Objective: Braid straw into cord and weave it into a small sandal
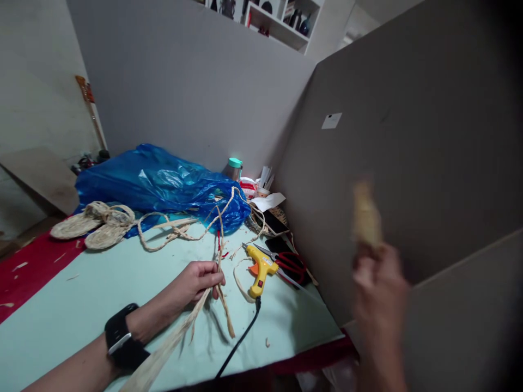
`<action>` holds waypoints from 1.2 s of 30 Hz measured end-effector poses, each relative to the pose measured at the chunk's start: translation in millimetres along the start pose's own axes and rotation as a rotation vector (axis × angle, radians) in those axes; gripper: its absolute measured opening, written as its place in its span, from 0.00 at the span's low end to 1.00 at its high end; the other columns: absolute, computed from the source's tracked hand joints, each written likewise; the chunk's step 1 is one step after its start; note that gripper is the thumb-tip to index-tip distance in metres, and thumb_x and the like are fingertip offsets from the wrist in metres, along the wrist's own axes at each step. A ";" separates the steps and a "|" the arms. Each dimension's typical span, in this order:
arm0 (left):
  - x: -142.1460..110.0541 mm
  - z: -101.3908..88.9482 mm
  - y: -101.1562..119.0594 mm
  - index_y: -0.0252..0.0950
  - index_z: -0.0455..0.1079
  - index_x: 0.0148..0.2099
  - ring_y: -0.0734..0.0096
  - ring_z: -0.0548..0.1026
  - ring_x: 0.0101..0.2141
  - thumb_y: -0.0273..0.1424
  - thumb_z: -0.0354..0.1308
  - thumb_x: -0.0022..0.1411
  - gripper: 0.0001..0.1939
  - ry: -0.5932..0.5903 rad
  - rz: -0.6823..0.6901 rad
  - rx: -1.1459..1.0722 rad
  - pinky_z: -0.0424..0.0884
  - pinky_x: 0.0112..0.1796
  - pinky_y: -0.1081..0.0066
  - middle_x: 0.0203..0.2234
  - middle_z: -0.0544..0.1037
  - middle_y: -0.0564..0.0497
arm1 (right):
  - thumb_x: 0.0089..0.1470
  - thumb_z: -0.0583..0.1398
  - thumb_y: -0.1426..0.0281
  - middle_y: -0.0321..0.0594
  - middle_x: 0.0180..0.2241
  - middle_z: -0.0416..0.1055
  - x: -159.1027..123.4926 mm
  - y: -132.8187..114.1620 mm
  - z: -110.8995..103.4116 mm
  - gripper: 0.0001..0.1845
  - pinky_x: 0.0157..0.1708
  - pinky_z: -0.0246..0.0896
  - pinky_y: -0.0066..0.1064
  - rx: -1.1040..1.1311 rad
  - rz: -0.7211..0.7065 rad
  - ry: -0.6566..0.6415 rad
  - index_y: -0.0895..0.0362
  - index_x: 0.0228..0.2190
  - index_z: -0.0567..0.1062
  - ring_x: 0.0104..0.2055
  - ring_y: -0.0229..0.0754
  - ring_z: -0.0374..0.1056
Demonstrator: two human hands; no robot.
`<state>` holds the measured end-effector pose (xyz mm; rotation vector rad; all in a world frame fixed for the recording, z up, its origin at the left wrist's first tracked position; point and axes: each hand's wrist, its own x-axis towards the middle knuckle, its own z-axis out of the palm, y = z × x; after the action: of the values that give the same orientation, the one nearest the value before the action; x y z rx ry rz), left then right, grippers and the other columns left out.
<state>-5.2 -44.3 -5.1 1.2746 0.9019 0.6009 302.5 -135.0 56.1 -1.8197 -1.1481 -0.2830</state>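
Teal-lidded flask (234, 170), white label (332, 121) on grey partition (392, 141), white shelves (278, 29) higher up

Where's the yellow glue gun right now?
In the head view, the yellow glue gun lies on the table, just right of the left hand, beside the scissors.

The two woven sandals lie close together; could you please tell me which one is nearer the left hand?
The right-hand sandal of the pair is nearer the left hand; the other sandal lies farther left in the view.
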 end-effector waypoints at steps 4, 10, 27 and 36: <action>1.6 -2.0 1.0 0.34 0.67 0.27 0.76 0.62 0.19 0.40 0.62 0.52 0.14 0.005 0.075 0.074 0.50 0.23 0.73 0.17 0.70 0.57 | 0.56 0.56 0.57 0.57 0.38 0.73 2.6 -5.8 47.7 0.24 0.42 0.63 0.50 -0.052 -0.127 -0.176 0.62 0.46 0.72 0.41 0.59 0.69; 2.8 -2.3 2.6 0.36 0.65 0.24 0.71 0.68 0.22 0.37 0.59 0.53 0.11 0.001 0.167 0.185 0.59 0.28 0.71 0.17 0.69 0.58 | 0.62 0.54 0.58 0.50 0.49 0.72 -15.1 -57.6 46.1 0.20 0.51 0.63 0.40 0.129 -0.348 -0.415 0.57 0.49 0.73 0.50 0.49 0.68; 5.3 -1.5 -4.6 0.37 0.65 0.24 0.70 0.67 0.22 0.33 0.55 0.54 0.09 -0.008 0.212 0.364 0.60 0.28 0.71 0.16 0.68 0.57 | 0.58 0.61 0.62 0.35 0.27 0.74 12.3 -109.8 83.6 0.13 0.27 0.59 0.26 0.438 -0.401 -0.772 0.58 0.38 0.78 0.26 0.36 0.66; 5.7 -4.7 -5.5 0.36 0.66 0.25 0.71 0.67 0.22 0.33 0.57 0.56 0.09 -0.058 0.214 0.302 0.61 0.28 0.71 0.17 0.70 0.57 | 0.64 0.53 0.66 0.41 0.31 0.74 17.3 -112.3 78.7 0.13 0.30 0.61 0.26 0.294 -0.562 -0.535 0.60 0.35 0.75 0.30 0.38 0.67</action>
<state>-6.6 -38.3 -12.0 1.6673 0.8347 0.6062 200.8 -47.8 90.0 -1.3130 -1.9621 0.0681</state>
